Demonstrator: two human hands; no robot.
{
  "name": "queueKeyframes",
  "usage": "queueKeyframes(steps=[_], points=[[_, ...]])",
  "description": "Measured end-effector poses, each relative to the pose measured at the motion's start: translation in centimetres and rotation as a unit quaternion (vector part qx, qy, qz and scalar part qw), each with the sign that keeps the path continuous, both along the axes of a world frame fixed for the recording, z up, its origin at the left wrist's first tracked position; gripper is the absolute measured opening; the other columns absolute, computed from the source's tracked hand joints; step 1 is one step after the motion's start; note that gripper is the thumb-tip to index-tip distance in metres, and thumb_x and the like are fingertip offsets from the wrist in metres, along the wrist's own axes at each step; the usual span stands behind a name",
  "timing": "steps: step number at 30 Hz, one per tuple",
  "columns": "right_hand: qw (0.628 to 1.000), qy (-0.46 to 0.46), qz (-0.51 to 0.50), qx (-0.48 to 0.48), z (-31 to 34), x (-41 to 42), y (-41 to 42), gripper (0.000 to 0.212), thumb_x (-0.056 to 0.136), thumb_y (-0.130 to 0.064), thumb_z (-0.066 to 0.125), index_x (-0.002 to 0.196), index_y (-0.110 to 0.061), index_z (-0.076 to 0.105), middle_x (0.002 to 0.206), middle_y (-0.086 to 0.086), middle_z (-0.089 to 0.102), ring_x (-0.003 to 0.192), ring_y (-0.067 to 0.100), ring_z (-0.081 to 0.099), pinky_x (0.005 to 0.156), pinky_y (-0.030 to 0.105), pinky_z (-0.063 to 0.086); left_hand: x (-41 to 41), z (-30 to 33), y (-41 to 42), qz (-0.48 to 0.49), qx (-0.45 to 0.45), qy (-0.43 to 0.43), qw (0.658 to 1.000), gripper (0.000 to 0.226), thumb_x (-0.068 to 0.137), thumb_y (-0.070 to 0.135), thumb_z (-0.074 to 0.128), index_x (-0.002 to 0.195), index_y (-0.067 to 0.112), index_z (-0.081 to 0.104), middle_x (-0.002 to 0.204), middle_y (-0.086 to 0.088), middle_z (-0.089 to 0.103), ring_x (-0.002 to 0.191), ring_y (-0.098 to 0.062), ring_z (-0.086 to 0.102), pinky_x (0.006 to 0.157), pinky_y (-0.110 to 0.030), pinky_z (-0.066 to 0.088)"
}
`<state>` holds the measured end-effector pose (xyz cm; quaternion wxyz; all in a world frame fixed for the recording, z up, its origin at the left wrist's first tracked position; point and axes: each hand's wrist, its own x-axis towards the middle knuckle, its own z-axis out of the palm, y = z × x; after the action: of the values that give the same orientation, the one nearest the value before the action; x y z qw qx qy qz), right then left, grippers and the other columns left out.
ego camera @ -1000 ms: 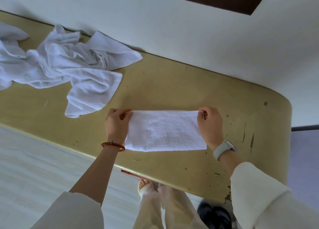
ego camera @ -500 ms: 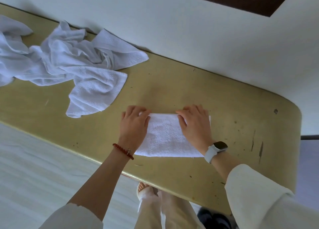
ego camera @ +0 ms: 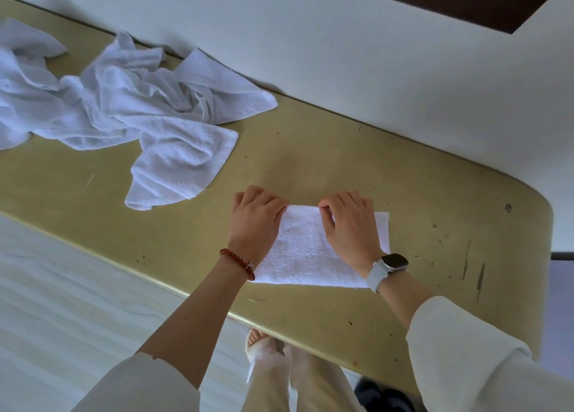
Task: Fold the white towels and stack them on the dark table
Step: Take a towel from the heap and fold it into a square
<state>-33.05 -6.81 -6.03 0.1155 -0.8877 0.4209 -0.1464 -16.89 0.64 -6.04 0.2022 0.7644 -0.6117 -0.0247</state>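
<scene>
So far one towel (ego camera: 306,253) is part-folded, a narrow strip lying on the table (ego camera: 310,163) under both hands. Left hand (ego camera: 254,222) and right hand (ego camera: 351,225) have fingers curled at its far edge; whether they pinch it or only press, cannot tell. Beyond the left fingers, a heap (ego camera: 130,107) waits unfolded, cut off at frame edge. No stack visible; towel's right end hidden under the right hand.
</scene>
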Motion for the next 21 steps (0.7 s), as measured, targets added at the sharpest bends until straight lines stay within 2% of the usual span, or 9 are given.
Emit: queueKeyframes(steps=[2,5,7,9,11,14,18,21], points=[[1.000,0.003,-0.003,0.004,-0.1,0.2,-0.1,0.027,0.085,-0.019,0.036,0.074,-0.016,0.060,0.071,-0.003,0.059,0.069,0.021,0.055,0.065,0.031,0.038,0.0,0.1,-0.2,0.003,0.009,0.002,1.000,0.024,0.083,0.023,0.049,0.077,0.022,0.073,0.070,0.010,0.066,0.083,-0.013,0.046,0.078,-0.025,0.029],[1.000,0.001,-0.016,0.009,-0.1,0.4,-0.1,0.017,0.084,-0.014,0.045,0.079,-0.015,0.062,0.073,-0.001,0.061,0.071,0.024,0.056,0.065,0.034,0.040,-0.2,0.3,-0.6,0.000,0.042,-0.015,0.999,0.012,0.075,0.010,0.069,0.076,0.021,0.073,0.070,0.007,0.066,0.079,-0.021,0.058,0.078,-0.033,0.040],[1.000,-0.002,-0.022,-0.004,0.2,0.6,0.1,0.011,0.082,-0.011,0.052,0.084,-0.014,0.063,0.079,0.001,0.063,0.075,0.025,0.058,0.069,0.037,0.042,-0.6,1.0,-0.8,0.012,0.063,-0.023,0.998,0.022,0.068,0.002,0.074,0.081,0.020,0.072,0.078,0.004,0.067,0.082,-0.024,0.061,0.080,-0.038,0.044],[0.999,0.002,-0.006,-0.044,0.6,0.4,0.6,0.020,0.084,-0.013,0.045,0.091,-0.013,0.063,0.090,0.002,0.064,0.085,0.026,0.061,0.081,0.040,0.041,-1.2,1.8,-0.2,0.023,0.047,-0.048,0.997,0.031,0.070,-0.005,0.063,0.094,0.014,0.069,0.094,-0.002,0.068,0.095,-0.027,0.063,0.087,-0.039,0.044],[0.996,0.032,0.035,-0.073,0.7,0.0,1.9,0.027,0.085,-0.011,0.043,0.105,-0.010,0.062,0.108,0.006,0.063,0.106,0.028,0.058,0.099,0.046,0.035,-2.3,2.3,1.2,0.007,0.028,-0.064,0.998,0.040,0.075,-0.006,0.041,0.105,0.005,0.065,0.110,-0.011,0.065,0.109,-0.032,0.059,0.094,-0.041,0.044],[0.988,0.127,0.057,-0.061,0.3,-0.6,3.7,0.037,0.089,-0.016,0.041,0.122,-0.007,0.055,0.131,0.012,0.053,0.128,0.030,0.044,0.107,0.057,0.028,-3.9,1.5,3.7,-0.031,0.066,-0.080,0.994,0.045,0.080,-0.002,0.029,0.114,-0.004,0.058,0.123,-0.020,0.058,0.120,-0.039,0.050,0.097,-0.048,0.045],[0.976,0.214,0.016,0.030,-0.4,-0.7,4.1,0.051,0.093,-0.041,0.025,0.136,-0.019,0.041,0.145,0.015,0.038,0.135,0.037,0.030,0.106,0.060,0.014,-4.0,-0.4,4.9,0.015,0.186,-0.082,0.979,0.050,0.092,0.029,0.029,0.133,0.002,0.038,0.140,-0.019,0.043,0.130,-0.039,0.038,0.102,-0.054,0.036],[0.970,0.236,0.016,0.053,-0.9,-1.2,4.1,0.054,0.092,-0.049,0.021,0.142,-0.030,0.026,0.150,0.012,0.028,0.138,0.040,0.022,0.103,0.067,0.017,-3.2,-1.5,5.6,0.020,0.186,-0.081,0.979,0.057,0.095,0.043,0.022,0.141,0.010,0.029,0.148,-0.016,0.030,0.137,-0.036,0.025,0.108,-0.055,0.024]])
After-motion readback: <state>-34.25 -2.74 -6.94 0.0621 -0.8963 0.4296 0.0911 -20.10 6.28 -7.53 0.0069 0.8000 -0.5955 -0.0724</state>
